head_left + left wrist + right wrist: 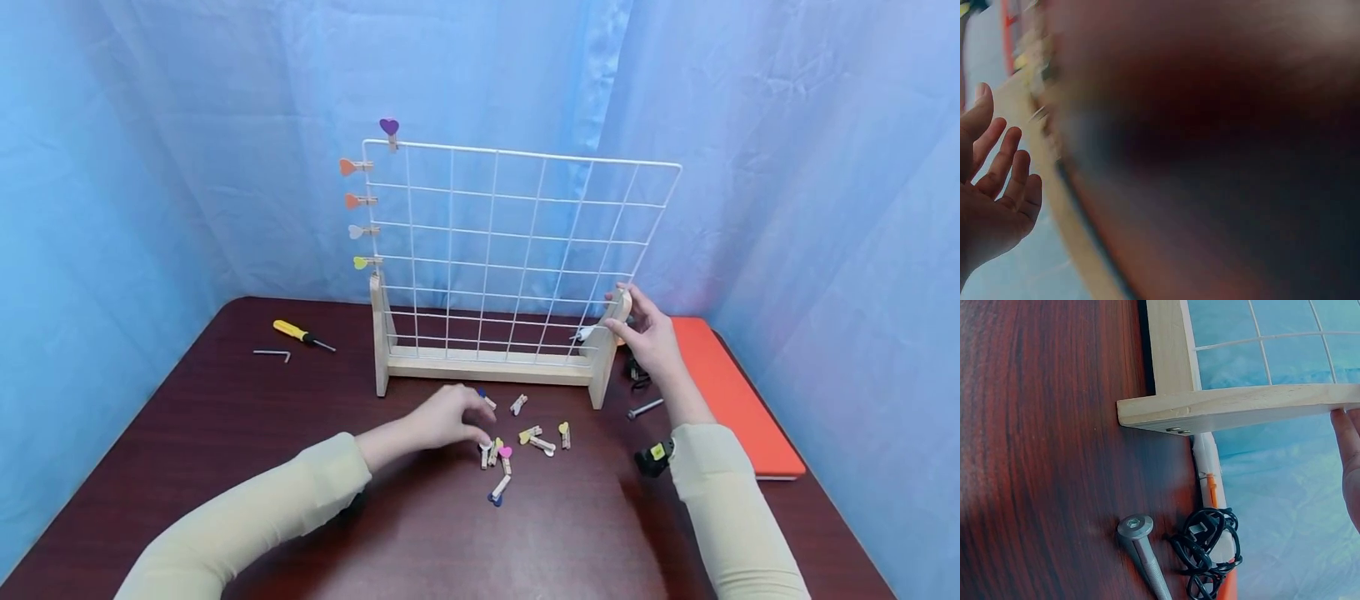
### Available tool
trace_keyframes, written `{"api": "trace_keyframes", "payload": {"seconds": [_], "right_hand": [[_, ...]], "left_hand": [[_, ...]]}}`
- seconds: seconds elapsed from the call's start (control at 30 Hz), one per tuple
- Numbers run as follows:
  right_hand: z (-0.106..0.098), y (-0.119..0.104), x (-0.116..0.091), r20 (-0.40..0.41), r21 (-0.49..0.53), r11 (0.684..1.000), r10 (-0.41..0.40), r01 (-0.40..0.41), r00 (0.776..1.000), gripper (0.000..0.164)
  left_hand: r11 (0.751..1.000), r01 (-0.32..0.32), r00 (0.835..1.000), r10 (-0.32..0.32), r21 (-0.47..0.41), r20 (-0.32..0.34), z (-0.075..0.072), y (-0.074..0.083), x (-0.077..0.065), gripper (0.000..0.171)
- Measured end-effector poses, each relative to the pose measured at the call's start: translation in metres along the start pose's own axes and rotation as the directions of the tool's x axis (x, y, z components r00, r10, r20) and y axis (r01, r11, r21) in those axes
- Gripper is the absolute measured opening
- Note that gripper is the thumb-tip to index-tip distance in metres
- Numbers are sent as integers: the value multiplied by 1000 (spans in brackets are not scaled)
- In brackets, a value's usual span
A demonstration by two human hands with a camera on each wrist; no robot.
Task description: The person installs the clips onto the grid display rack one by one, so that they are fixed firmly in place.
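A white wire grid [517, 200] stands upright in a wooden stand [487, 371]. Small heart clothespins in orange, white and yellow-green are clipped down its left edge, and a purple heart clothespin [390, 129] sits on the top wire. My right hand [651, 333] grips the stand's right side post [1229, 406], thumb in front and fingers behind. Just above loose heart clothespins [540, 446] on the table, my left hand [450, 419] hovers with thumb and fingers apart. Its thumb tip is close to a white-heart clothespin [484, 457]; whether they touch I cannot tell.
A yellow screwdriver [300, 334] and a hex key [273, 353] lie at the left. To the right are an orange-red board [738, 400], a black tape measure [654, 458], a bolt [1141, 540] and a bundled black cable [1204, 547]. Blue curtains [300, 125] surround the table.
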State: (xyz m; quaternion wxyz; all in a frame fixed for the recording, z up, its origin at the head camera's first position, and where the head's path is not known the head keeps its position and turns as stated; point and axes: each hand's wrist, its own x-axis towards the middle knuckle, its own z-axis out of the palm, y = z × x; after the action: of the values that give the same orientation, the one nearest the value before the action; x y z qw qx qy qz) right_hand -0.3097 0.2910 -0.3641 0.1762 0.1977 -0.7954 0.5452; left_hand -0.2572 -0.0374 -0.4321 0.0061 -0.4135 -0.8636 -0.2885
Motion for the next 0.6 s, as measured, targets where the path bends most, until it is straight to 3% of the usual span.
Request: {"api": "trace_keyframes", "payload": {"seconds": [0.13, 0.37, 0.6], "right_hand": [[0, -1, 0, 8, -5, 1000, 8, -8, 1000, 55], [1, -1, 0, 7, -8, 1000, -2, 2, 1000, 55], [0, 0, -1, 4, -7, 1000, 4, -4, 1000, 55]], "left_hand": [[1000, 12, 999, -11, -7, 51, 16, -3, -2, 21], [999, 36, 999, -37, 25, 39, 22, -5, -4, 15], [994, 51, 997, -46, -99, 58, 17, -3, -2, 12]]}}
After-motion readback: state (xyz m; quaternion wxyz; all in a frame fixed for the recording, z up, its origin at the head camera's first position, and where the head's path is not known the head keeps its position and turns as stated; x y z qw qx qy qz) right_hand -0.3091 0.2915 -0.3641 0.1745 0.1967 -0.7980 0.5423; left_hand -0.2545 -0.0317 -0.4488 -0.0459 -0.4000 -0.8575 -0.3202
